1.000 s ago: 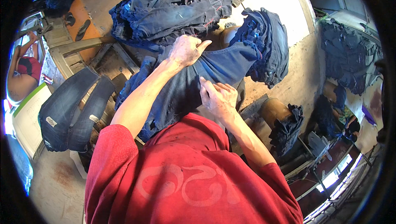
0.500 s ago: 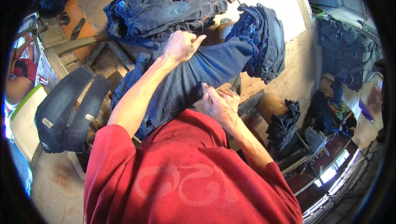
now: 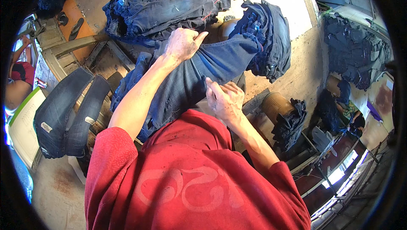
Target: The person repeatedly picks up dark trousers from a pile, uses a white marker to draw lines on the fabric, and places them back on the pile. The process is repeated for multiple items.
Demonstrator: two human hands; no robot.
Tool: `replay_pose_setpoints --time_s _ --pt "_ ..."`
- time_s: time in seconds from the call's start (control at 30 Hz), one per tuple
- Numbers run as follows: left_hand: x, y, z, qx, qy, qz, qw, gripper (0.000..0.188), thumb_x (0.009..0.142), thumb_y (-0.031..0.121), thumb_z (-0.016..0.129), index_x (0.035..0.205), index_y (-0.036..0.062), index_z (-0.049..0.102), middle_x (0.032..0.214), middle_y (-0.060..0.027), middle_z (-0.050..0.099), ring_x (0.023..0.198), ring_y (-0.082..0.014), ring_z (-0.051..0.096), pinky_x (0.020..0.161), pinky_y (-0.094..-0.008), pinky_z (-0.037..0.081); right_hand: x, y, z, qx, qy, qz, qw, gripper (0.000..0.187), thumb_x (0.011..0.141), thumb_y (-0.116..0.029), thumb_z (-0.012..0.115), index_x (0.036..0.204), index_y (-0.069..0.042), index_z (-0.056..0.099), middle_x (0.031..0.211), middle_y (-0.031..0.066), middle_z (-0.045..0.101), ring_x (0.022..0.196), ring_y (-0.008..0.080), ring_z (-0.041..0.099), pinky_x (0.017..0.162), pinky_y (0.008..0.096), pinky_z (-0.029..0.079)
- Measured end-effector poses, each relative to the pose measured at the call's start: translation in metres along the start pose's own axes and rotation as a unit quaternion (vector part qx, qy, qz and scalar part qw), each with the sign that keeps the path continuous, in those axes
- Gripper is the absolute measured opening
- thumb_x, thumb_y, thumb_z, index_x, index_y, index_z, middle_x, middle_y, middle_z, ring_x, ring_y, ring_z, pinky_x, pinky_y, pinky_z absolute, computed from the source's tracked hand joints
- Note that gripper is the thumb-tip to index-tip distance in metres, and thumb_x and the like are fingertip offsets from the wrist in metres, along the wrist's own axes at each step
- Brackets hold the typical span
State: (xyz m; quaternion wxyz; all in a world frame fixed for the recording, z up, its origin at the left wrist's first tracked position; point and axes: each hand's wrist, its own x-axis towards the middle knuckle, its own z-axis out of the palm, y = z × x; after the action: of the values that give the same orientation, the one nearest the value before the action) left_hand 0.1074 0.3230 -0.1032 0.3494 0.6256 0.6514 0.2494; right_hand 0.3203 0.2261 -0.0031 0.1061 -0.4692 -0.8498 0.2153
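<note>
Dark blue jeans [image 3: 178,90] lie stretched across in front of me, one leg reaching toward the far right. At their far edge my left hand [image 3: 184,45] is closed on the denim, its thumb sticking out to the right. My right hand [image 3: 225,102] is closed at the near edge, thumb and forefinger against the cloth. Whatever it may pinch is too small to make out. Under the far end of the leg hangs a bundle of folded jeans [image 3: 271,39].
A large heap of jeans [image 3: 165,9] lies beyond my left hand. Another pair of jeans [image 3: 63,115] drapes over a wooden frame at left. On the right are a brown cylinder [image 3: 275,105] with dark rags and a pile of dark cloth [image 3: 356,52]. Another person [image 3: 19,81] sits far left.
Both hands stay on the jeans. The right hand has shifted slightly away from me and left along the cloth; the whole view has moved a little.
</note>
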Motion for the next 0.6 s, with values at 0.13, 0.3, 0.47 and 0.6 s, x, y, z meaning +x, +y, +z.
replay_pose_setpoints --time_s 0.13,0.3,0.47,0.6 --pt "0.000 0.000 0.001 -0.002 -0.011 -0.020 1.000 0.053 0.100 0.040 0.073 0.064 0.0019 0.069 0.069 -0.0245 0.067 0.066 -0.0469 0.068 0.061 -0.0517 0.054 0.001 0.000 0.002 0.009 0.017 0.007 1.000 0.021 0.088 -0.010 0.075 0.109 -0.010 0.078 0.064 0.0047 0.067 0.055 0.0230 0.065 0.058 0.0374 0.052" --pt "0.001 -0.001 0.002 0.016 -0.006 -0.016 1.000 0.055 0.101 0.042 0.072 0.064 0.0018 0.069 0.070 -0.0249 0.067 0.069 -0.0468 0.068 0.063 -0.0524 0.054 -0.001 0.002 0.001 -0.004 0.012 -0.004 1.000 0.021 0.089 -0.011 0.076 0.109 -0.010 0.079 0.063 0.0042 0.066 0.055 0.0222 0.064 0.058 0.0369 0.051" --pt "-0.002 -0.006 0.005 0.001 -0.004 -0.012 1.000 0.055 0.101 0.043 0.072 0.064 0.0023 0.070 0.069 -0.0250 0.067 0.068 -0.0470 0.068 0.062 -0.0522 0.054 -0.002 0.002 0.002 0.000 -0.008 0.012 1.000 0.023 0.087 -0.009 0.076 0.109 -0.010 0.078 0.064 0.0047 0.065 0.055 0.0229 0.064 0.059 0.0395 0.051" --pt "0.003 -0.004 0.005 0.004 -0.023 -0.044 0.999 0.057 0.100 0.045 0.073 0.063 0.0019 0.070 0.070 -0.0250 0.067 0.068 -0.0472 0.068 0.063 -0.0523 0.054 -0.009 0.000 -0.008 0.077 0.034 0.057 0.995 0.022 0.088 -0.006 0.078 0.110 -0.009 0.078 0.072 0.0082 0.073 0.062 0.0252 0.070 0.062 0.0388 0.055"
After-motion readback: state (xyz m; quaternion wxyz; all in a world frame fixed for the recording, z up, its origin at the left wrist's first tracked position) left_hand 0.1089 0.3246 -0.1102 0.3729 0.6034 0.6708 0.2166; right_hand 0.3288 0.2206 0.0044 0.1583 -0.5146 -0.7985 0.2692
